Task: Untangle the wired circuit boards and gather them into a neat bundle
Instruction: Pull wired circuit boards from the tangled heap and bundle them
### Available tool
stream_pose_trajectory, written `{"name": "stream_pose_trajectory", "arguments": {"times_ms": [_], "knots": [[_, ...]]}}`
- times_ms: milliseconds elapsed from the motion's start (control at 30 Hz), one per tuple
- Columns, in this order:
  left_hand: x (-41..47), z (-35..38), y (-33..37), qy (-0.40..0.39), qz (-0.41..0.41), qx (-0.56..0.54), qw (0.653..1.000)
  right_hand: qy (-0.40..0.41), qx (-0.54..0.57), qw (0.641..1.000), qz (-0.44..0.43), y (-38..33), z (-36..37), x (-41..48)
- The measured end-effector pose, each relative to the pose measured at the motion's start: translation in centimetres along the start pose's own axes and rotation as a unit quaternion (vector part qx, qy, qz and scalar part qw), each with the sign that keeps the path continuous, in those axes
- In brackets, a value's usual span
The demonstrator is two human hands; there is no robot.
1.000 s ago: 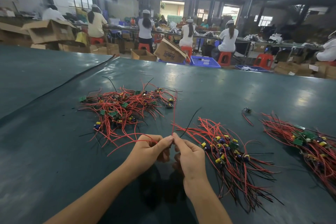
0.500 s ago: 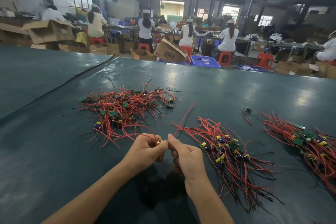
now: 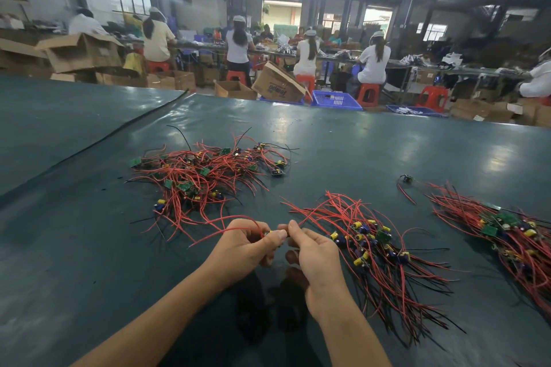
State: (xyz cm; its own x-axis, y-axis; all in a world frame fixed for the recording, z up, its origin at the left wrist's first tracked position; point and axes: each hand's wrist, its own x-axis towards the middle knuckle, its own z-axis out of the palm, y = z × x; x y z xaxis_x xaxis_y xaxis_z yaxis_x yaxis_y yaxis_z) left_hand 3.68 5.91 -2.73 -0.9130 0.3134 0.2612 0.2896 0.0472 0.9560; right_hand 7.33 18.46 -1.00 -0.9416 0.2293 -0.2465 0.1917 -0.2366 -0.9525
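Head view: left hand and right hand both pinch one wired board above bench, between tangled pile and combed bundle; light, floppy leads likely snag, so grip the board itself.

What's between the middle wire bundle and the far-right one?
Head view: mostly bare table, apart from one loose wired board at the gap's far end.
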Motion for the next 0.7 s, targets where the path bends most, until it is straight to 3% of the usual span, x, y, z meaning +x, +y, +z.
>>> {"name": "stream_pose_trajectory", "arguments": {"times_ms": [133, 400, 700], "knots": [[-0.2, -0.2, 0.2, 0.009, -0.006, -0.012, 1.0, 0.002, -0.002, 1.0, -0.003, 0.1, -0.2, 0.2], [-0.1, -0.4, 0.7, 0.015, -0.001, -0.043, 0.999, -0.055, 0.134, 0.987, 0.062, -0.4, -0.4, -0.3], [-0.4, -0.3, 0.6, -0.006, 0.005, -0.011, 1.0, 0.005, 0.064, 0.996, 0.055, -0.3, 0.0, -0.6]]}}
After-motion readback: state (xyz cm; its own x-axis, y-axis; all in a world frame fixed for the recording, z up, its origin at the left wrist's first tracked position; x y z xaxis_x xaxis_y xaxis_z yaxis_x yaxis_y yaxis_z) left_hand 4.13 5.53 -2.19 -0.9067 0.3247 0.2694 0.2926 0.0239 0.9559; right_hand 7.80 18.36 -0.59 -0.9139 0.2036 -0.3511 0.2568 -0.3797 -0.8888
